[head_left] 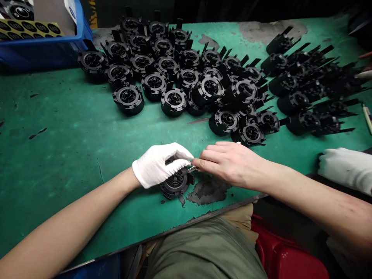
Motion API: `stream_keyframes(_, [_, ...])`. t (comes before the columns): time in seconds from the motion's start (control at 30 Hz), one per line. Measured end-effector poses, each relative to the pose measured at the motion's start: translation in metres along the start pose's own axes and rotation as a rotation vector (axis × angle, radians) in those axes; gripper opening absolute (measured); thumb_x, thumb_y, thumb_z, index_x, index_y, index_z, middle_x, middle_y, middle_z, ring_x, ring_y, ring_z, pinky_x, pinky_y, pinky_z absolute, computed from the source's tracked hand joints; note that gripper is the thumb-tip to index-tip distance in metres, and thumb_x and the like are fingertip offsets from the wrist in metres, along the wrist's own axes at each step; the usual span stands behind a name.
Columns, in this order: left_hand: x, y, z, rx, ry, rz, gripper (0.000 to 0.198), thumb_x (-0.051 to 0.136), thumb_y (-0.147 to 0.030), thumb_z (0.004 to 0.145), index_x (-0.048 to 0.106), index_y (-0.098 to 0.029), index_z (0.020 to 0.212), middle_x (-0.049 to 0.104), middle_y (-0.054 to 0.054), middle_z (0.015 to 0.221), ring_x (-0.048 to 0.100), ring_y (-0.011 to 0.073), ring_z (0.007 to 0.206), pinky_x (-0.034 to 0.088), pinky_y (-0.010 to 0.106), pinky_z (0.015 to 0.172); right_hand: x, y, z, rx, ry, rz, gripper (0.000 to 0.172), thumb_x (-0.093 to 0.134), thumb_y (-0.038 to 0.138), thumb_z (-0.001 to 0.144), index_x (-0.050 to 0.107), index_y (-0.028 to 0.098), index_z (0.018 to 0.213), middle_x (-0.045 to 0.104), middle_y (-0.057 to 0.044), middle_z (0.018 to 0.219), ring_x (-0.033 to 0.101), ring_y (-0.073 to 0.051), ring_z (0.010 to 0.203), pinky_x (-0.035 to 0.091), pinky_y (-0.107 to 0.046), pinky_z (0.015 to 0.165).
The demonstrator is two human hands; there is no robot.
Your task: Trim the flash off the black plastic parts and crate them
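Note:
My left hand [159, 164], in a white glove, is closed over a round black plastic part [176, 183] that rests on the green table mat near the front edge. My bare right hand [229, 161] pinches a thin metal tool [190, 169], whose tip lies on the top of that part. The fingertips of the two hands nearly meet over the part.
A large heap of the same black round parts [174, 73] covers the middle and back of the green table [64, 131]; more with long tabs [308, 89] lie at the right. A blue bin [43, 50] stands at the back left. Another person's white-gloved hand [345, 168] rests at the right edge.

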State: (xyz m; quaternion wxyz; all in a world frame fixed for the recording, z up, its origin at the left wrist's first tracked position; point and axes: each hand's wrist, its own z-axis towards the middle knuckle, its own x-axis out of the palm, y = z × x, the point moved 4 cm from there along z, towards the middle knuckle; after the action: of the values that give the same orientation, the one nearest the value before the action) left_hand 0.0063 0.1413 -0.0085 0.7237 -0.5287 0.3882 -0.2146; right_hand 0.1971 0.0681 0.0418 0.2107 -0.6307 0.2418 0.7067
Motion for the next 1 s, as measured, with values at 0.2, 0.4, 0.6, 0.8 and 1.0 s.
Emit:
stream_keyframes(0.2, [-0.0004,-0.0009,-0.0008,0.016,0.003,0.027,0.011,0.066,-0.024,0.1,0.075,-0.021,0.106,0.082,0.0,0.103,0.078,0.0127,0.09,0.062,0.023,0.087,-0.0024,-0.0027,0.0,0.013,0.005,0.013,0.026,0.045,0.02,0.112,0.068,0.013,0.123,0.061,-0.003,0.084,0.05,-0.016,0.074,0.035,-0.032,0.068])
stream_keyframes(0.4, [0.0005,0.0013,-0.0003,-0.004,0.009,0.046,0.012,0.066,-0.025,0.1,0.075,-0.022,0.106,0.082,0.0,0.102,0.078,0.014,0.089,0.062,0.026,0.087,-0.0046,0.0008,0.0001,-0.031,-0.017,-0.007,0.024,0.046,0.015,0.11,0.066,0.011,0.123,0.06,-0.003,0.083,0.05,-0.017,0.074,0.036,-0.032,0.067])
stream_keyframes(0.6, [0.0004,0.0,0.0004,0.015,-0.002,0.057,0.011,0.066,-0.026,0.1,0.075,-0.022,0.104,0.081,0.0,0.102,0.077,0.0139,0.089,0.061,0.025,0.087,-0.0033,0.0014,-0.0013,-0.072,-0.016,0.001,0.024,0.045,0.014,0.111,0.063,0.011,0.126,0.06,-0.002,0.083,0.051,-0.016,0.075,0.037,-0.032,0.067])
stream_keyframes(0.8, [0.0005,-0.0013,0.0012,0.04,-0.019,0.064,0.01,0.067,-0.025,0.1,0.076,-0.021,0.103,0.082,0.0,0.1,0.077,0.013,0.087,0.06,0.024,0.085,-0.0028,-0.0015,0.0005,-0.123,0.025,-0.019,0.025,0.043,0.017,0.112,0.062,0.011,0.129,0.06,-0.001,0.084,0.05,-0.015,0.071,0.037,-0.033,0.064])
stream_keyframes(1.0, [0.0,-0.0021,0.0011,0.025,-0.01,0.059,0.012,0.066,-0.026,0.1,0.076,-0.021,0.102,0.082,0.0,0.099,0.077,0.0135,0.086,0.06,0.025,0.085,-0.0065,-0.0054,0.0077,-0.211,0.054,-0.058,0.023,0.047,0.015,0.111,0.064,0.009,0.125,0.058,-0.001,0.084,0.053,-0.015,0.075,0.039,-0.033,0.066])
